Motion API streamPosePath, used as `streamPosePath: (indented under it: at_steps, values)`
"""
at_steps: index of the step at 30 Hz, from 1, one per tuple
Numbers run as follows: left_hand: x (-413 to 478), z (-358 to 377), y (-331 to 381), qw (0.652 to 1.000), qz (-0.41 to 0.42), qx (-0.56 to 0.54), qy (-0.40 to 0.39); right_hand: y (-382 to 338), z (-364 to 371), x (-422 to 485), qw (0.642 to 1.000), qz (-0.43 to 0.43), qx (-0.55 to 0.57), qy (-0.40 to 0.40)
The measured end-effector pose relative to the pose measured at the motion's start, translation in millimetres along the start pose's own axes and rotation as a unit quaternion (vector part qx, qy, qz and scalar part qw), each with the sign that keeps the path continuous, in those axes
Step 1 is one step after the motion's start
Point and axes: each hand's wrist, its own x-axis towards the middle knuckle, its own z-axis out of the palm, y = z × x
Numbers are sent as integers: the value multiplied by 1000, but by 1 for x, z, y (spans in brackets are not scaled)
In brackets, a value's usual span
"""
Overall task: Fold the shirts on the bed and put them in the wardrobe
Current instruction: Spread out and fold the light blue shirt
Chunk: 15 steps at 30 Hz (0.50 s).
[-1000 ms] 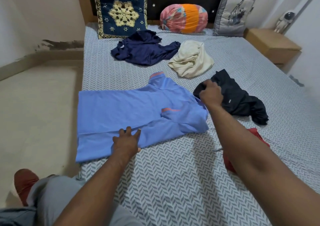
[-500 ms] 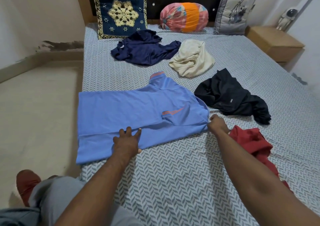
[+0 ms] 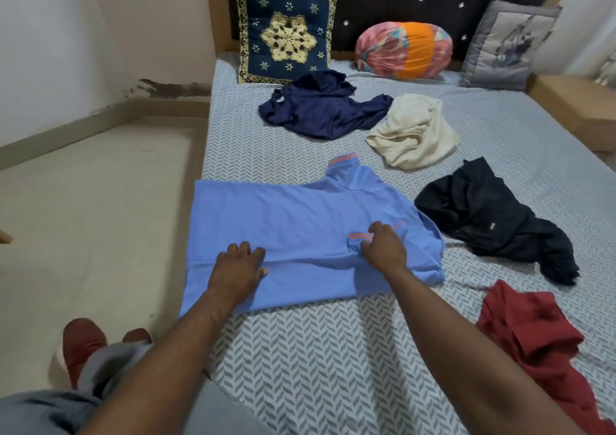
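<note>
Left hand (image 3: 238,264) lies flat with fingers spread, pressing the blue shirt (image 3: 283,214) into the bed (image 3: 300,351), likely pinning the long fold. Right hand (image 3: 383,246) has fingers curled, pinching the orange-striped sleeve (image 3: 358,237) over the body, probably tucking it inward. Crumpled black shirt (image 3: 483,221), cream shirt (image 3: 416,134), navy shirt (image 3: 320,111) and red shirt (image 3: 533,328) lie beyond and right of it.

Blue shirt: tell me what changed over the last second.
The right hand left the black shirt, came to the edge of the blue shirt, then moved inward and now grips its folded sleeve. The left hand stayed pressing the shirt's near side; nothing else moved.
</note>
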Motion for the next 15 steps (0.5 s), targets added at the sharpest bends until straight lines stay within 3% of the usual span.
streamPosePath:
  at_steps: [2, 4, 6, 11, 15]
  values:
    - [14, -3, -21, 1000, -21, 2, 15, -23, 11, 12, 997, -68, 34, 8]
    - [31, -10, -36, 999, -41, 0, 1, -37, 27, 31, 989, -131, -2, -67]
    - [51, -14, -50, 999, -52, 7, 1, -49, 35, 54, 985, -134, -49, -102]
    - [110, -26, -100, 999, -51, -4, -16, -89, 34, 118, 983, -132, -103, -72]
    - [150, -34, -134, 997, -68, -26, -36, -107, 30, 157, 975, -136, -153, -92]
